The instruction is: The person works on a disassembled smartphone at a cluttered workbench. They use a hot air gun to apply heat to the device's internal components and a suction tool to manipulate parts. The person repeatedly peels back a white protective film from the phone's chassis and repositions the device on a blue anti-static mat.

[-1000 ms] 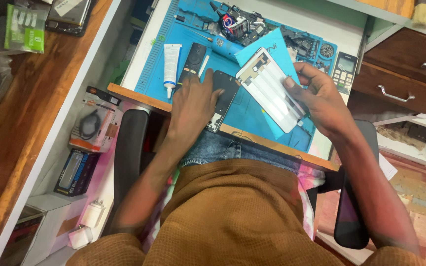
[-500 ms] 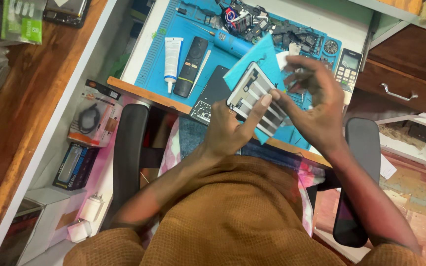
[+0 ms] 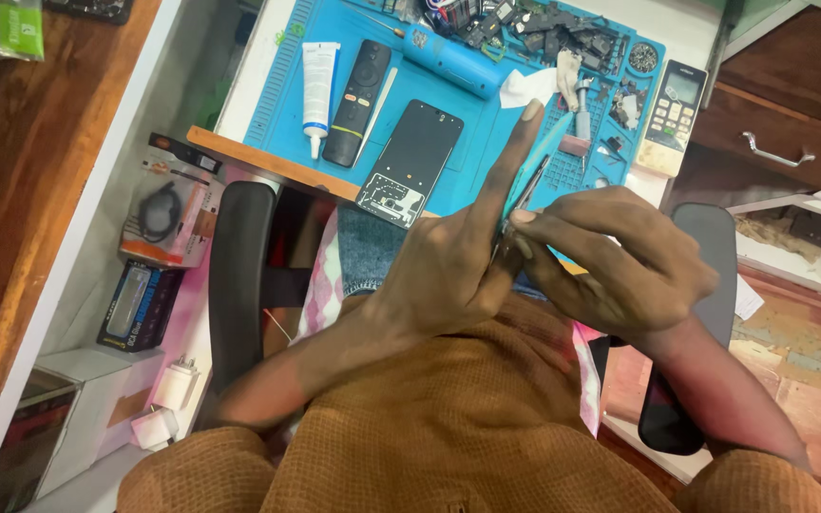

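Phone panel (image 3: 523,195) between both hands

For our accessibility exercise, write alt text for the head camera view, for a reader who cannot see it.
Seen from above, a seated person's left hand and right hand pinch a thin flat panel edge-on between them. Beyond them, a blue work mat holds an opened phone, a black remote, a white tube and small parts.
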